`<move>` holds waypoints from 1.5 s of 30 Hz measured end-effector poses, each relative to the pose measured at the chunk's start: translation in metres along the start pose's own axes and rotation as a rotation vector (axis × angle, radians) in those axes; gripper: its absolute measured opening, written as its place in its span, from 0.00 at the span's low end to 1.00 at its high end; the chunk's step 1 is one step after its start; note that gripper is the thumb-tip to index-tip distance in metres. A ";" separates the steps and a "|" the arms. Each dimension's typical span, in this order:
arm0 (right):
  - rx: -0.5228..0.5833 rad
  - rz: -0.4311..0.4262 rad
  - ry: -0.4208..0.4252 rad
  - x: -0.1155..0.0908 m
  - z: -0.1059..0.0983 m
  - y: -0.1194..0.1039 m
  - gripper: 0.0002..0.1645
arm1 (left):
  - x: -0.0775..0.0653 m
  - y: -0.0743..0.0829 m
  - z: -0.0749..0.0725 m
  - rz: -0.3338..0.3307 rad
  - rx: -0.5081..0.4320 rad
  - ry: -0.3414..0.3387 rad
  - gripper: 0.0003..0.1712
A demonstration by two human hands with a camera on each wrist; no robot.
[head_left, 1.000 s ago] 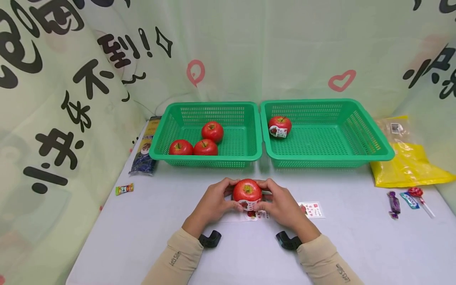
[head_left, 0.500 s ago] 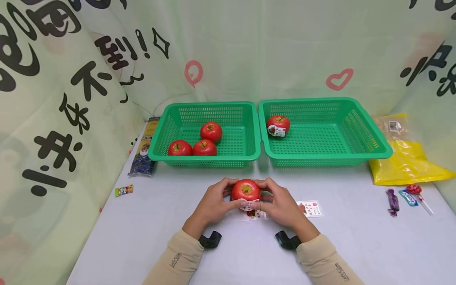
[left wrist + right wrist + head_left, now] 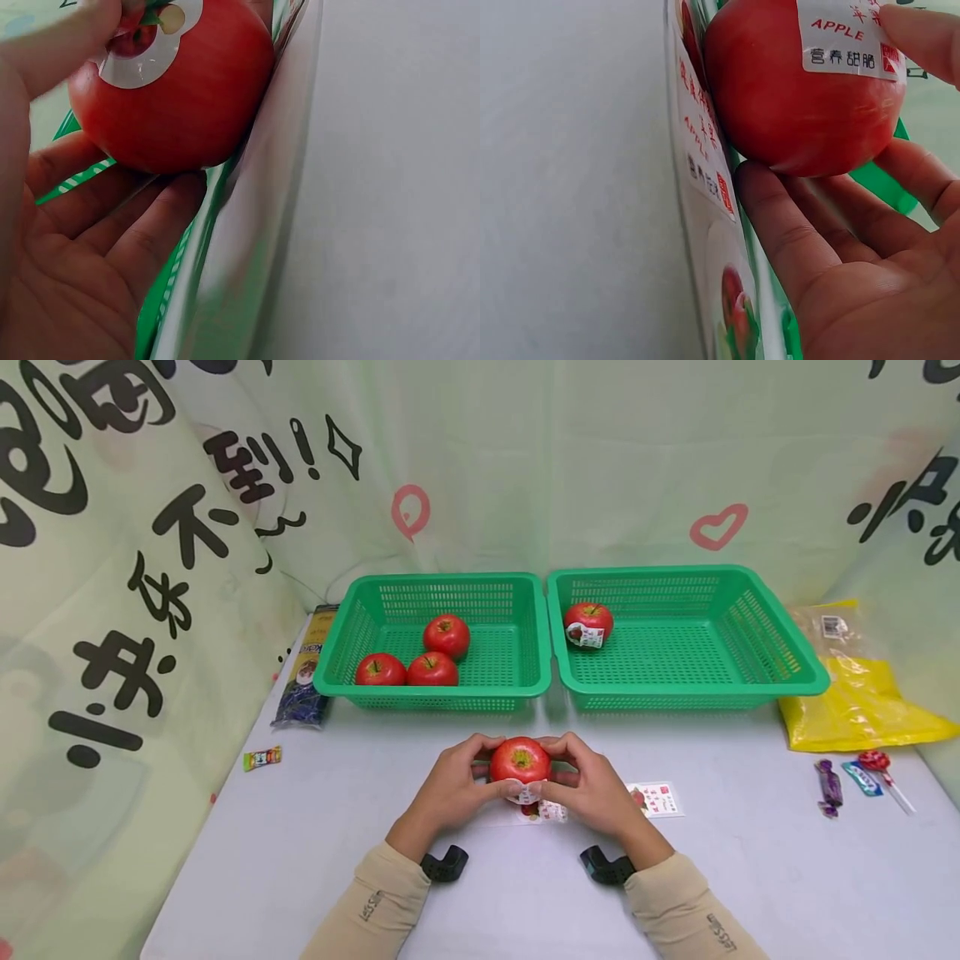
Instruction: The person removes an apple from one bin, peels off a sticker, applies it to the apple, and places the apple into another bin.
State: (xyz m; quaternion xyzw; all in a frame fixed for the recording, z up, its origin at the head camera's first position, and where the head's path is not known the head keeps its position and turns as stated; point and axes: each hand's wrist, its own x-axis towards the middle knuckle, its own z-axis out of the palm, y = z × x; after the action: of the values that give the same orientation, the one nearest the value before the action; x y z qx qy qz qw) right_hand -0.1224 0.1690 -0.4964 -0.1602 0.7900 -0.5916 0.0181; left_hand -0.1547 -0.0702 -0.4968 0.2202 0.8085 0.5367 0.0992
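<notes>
Between both hands sits a red apple [image 3: 519, 758], low over the table's near middle. My left hand [image 3: 450, 785] holds its left side, fingers curled behind and thumb on the front. Opposite it, my right hand [image 3: 588, 785] grips the right side the same way. Both thumbs press on a white label [image 3: 847, 45] that lies on the apple's front and reads "APPLE" in the right wrist view. The left wrist view shows the label's other end [image 3: 146, 52] with a fruit picture. Beneath the apple lies a sheet of labels [image 3: 551, 811], partly hidden by the hands.
Behind stand two green baskets: the left basket [image 3: 498, 692] with three apples [image 3: 447, 637], the right basket [image 3: 675, 688] with one labelled apple [image 3: 588, 618]. Another label sheet [image 3: 660, 799] lies right. A yellow bag [image 3: 855, 710], candies [image 3: 829, 789] and a lollipop [image 3: 874, 762] are far right; a dark packet [image 3: 302, 693] is left.
Both thumbs have slid inward along the label, covering more of it, and now nearly meet at its middle. The apple stays in place between the hands.
</notes>
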 end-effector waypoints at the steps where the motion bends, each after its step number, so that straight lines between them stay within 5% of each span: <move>1: 0.006 -0.003 -0.002 0.000 0.000 0.000 0.22 | 0.000 0.000 0.000 -0.002 -0.002 -0.001 0.33; 14: -0.011 0.022 -0.023 0.000 -0.001 0.006 0.33 | -0.001 0.002 -0.004 -0.049 -0.024 -0.037 0.41; 22: -0.107 -0.044 -0.009 -0.001 0.000 0.008 0.36 | 0.000 0.000 -0.002 0.026 0.087 -0.050 0.48; 33: -0.154 -0.026 -0.033 0.000 -0.001 0.005 0.41 | -0.002 0.004 -0.003 0.032 0.152 -0.041 0.48; 45: -0.236 -0.075 -0.029 0.001 -0.002 0.002 0.54 | -0.003 0.004 0.000 0.092 0.136 -0.001 0.48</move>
State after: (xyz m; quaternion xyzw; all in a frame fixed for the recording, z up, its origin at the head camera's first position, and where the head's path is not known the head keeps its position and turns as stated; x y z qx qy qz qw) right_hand -0.1238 0.1710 -0.4981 -0.1992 0.8471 -0.4925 -0.0118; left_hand -0.1509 -0.0708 -0.4934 0.2637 0.8322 0.4842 0.0596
